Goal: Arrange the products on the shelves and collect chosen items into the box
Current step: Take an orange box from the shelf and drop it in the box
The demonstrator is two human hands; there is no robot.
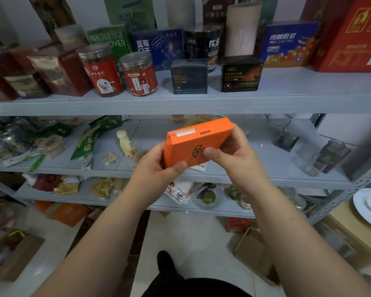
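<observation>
Shop stockroom, indicated by several tiers of grey metal shelves (180, 106) crowded with retail goods (printed boxes (289, 43), sealed jars (103, 70), snack packets (85, 144), a drink bottle (126, 144)) and by cardboard cartons (253, 251) standing on the tiled floor (191, 236) below.

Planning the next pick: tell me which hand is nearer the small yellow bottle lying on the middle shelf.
Left. The left hand holds the orange box just right of the yellow bottle; the right hand holds the box's other side, farther off.
</observation>
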